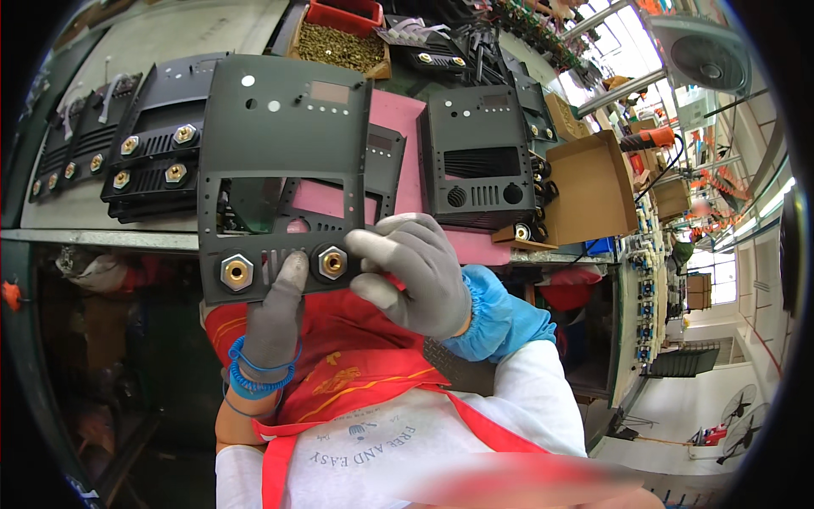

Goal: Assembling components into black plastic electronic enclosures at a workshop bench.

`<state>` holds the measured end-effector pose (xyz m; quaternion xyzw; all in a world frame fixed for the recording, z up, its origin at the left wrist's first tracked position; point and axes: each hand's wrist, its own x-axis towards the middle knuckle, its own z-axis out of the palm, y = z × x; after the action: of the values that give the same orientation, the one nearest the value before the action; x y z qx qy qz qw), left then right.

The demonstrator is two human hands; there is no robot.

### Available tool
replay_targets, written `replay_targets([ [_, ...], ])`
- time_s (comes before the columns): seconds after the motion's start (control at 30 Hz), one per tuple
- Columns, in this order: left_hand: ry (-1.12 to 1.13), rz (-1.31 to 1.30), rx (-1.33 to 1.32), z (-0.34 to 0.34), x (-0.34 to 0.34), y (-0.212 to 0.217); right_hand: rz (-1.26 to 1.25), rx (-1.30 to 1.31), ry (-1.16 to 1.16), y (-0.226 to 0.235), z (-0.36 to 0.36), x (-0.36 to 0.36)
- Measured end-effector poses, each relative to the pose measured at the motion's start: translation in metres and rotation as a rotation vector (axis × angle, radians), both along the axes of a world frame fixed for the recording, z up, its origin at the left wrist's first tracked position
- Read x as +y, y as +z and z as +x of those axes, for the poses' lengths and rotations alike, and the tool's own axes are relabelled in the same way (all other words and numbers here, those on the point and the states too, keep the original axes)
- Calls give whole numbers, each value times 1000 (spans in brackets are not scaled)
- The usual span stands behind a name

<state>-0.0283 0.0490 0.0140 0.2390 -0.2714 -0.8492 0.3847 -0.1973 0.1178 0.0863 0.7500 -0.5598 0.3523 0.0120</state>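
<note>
I hold a dark grey metal front panel [284,127] upright in front of me, with cut-out windows, small holes and two brass hex sockets [236,271] along its lower edge. My left hand [275,318], in a grey glove with blue bands at the wrist, grips the panel's bottom edge between the two sockets. My right hand [415,267], gloved too and with a blue sleeve cuff, pinches the panel's lower right corner beside the right brass socket [331,262].
A pink mat [398,127] lies on the bench behind the panel. Stacks of similar black panels [153,161] sit at the left, another black panel [479,157] at the right. A box of brass parts [339,47], a red bin and cardboard boxes [589,187] stand further off.
</note>
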Motion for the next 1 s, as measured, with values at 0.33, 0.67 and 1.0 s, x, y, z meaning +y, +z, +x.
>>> replay_targets([
  [0.33, -38, -46, -29, -4, -3, -5, 191, 101, 233, -12, -11, -20],
  [0.67, 41, -266, -96, -1, -5, -2, 70, -137, -6, -25, 17, -23],
  [1.0, 104, -833, -444, 41, -46, 28, 121, 178, 229, -2, 39, -84],
])
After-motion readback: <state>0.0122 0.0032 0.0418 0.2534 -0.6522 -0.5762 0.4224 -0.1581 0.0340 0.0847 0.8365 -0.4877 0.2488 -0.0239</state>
